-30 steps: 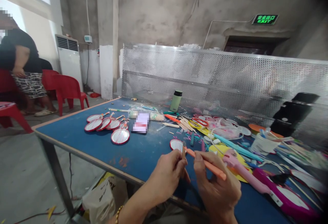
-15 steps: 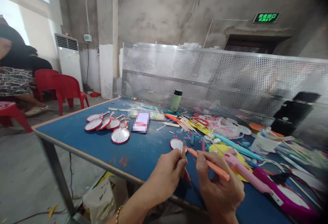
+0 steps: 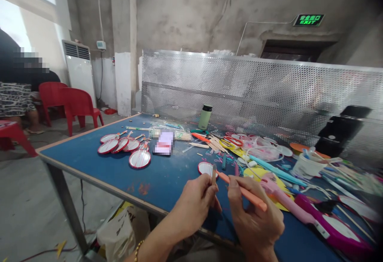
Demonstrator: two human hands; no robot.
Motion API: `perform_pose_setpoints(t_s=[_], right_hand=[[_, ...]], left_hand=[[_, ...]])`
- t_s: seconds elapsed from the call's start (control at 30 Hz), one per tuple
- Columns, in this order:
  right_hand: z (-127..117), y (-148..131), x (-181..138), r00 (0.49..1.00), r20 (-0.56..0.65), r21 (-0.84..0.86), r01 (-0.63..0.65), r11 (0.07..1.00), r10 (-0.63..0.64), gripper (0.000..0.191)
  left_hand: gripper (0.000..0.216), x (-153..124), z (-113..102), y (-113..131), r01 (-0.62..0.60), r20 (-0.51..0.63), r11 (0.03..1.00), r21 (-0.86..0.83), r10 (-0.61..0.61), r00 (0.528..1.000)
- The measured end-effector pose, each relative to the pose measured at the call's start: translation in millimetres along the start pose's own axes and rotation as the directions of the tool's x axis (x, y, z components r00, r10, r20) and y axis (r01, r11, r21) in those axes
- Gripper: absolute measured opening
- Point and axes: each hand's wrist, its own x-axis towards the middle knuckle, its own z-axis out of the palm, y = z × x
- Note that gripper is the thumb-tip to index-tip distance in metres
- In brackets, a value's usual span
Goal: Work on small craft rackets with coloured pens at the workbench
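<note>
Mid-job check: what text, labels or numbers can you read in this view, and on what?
"EXIT": green lit sign on the far wall; characters above it too small to read.
Packet on the table: blurred, unreadable.
Bag under the table: print too small to read.
Orange stick in right hand, thin stick in left hand: no print.

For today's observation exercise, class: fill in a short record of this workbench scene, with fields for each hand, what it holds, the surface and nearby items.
left hand: pinches a short tan stick, held upright
right hand: grips a long orange stick, tip slanting towards the tan stick
surface: blue table
far left: cluster of red-rimmed discs
back: green flask before a perforated metal screen
right: pink handle among mixed parts
</note>
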Motion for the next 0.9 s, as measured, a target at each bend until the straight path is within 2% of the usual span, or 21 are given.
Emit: perform_pose_setpoints(t_s=[0.17,0.37,0.53,0.73,0.9], right_hand=[[-0.7,0.2,1.0,0.999,0.042,0.029,0.005,1.0,-0.006,0.018],[-0.4,0.5,-0.2,1.0,-0.008,0.001,-0.018,1.0,0.018,0.015],[0.4,0.7,0.5,0.999,0.042,0.032,0.007,0.999,-0.008,0.018],[0.4,1.2,0.0,1.0,0.005,-0.006,-0.009,1.0,0.009,0.017],[1.6,0.4,0.8,1.0,0.022,0.008,0.013,1.0,-0.014,0.016]], left_hand=[[0.024,0.2,0.5,-0.5,-0.006,-0.004,1.0,-0.015,0.006,1.0],[0.022,0.5,0.4,-2.2,-0.007,0.0,1.0,-0.007,0.007,1.0],[0.024,0.1,0.7,-0.9,-0.018,-0.012,1.0,-0.017,0.018,1.0],[0.022,-0.6,0.4,-1.8,-0.007,-0.002,1.0,0.0,0.007,1.0],[0.022,-0.7,0.8,-3.6,-0.011,-0.003,1.0,-0.009,0.011,1.0]])
